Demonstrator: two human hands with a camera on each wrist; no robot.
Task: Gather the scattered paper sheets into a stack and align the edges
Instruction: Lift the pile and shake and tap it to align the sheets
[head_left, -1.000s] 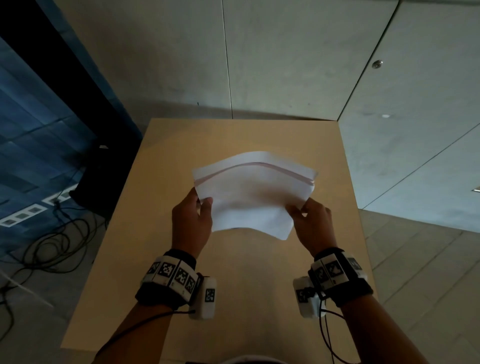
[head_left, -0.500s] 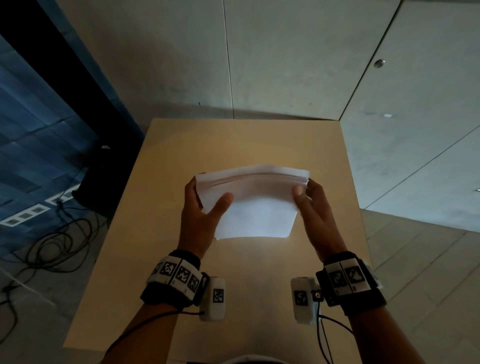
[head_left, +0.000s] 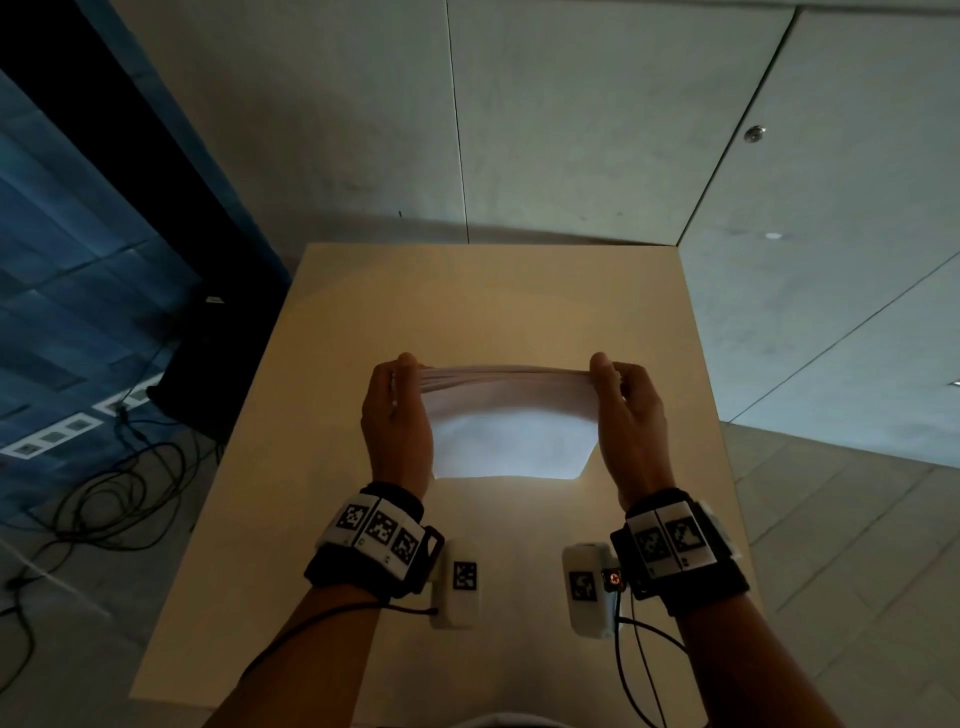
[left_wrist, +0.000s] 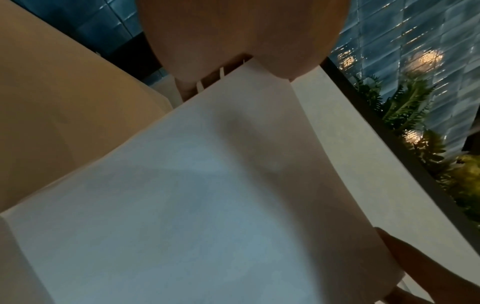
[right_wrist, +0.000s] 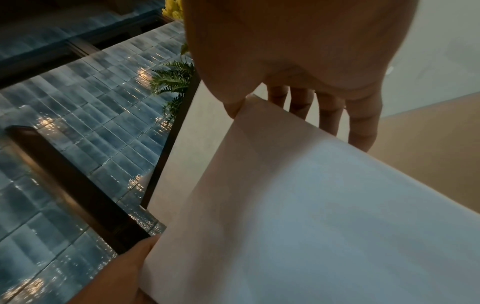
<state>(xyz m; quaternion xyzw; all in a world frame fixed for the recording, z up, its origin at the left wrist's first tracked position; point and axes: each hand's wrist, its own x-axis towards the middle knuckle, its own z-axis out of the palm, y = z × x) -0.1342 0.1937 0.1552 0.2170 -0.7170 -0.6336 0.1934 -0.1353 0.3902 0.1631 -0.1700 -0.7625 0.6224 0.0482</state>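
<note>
A stack of white paper sheets (head_left: 511, 431) stands tilted over the tan table (head_left: 467, 291), its top edge away from me and slightly fanned at the left. My left hand (head_left: 402, 374) pinches the stack's upper left corner, and my right hand (head_left: 605, 371) pinches the upper right corner. In the left wrist view the left hand (left_wrist: 241, 61) clamps the paper (left_wrist: 207, 205), thumb on the near face. The right wrist view shows my right hand (right_wrist: 259, 102) with its thumb on the paper (right_wrist: 311, 216) and its fingers (right_wrist: 330, 115) behind it. Whether the stack's lower edge touches the table is unclear.
The table is narrow, with its left and right edges close to my hands. A dark box (head_left: 208, 374) and loose cables (head_left: 104, 493) lie on the floor to the left. A pale wall (head_left: 571, 130) rises just behind the table's far edge.
Both hands slid from the lower corners up to the top corners. The stack tipped more upright, and its bowed, spread sheets drew closer together.
</note>
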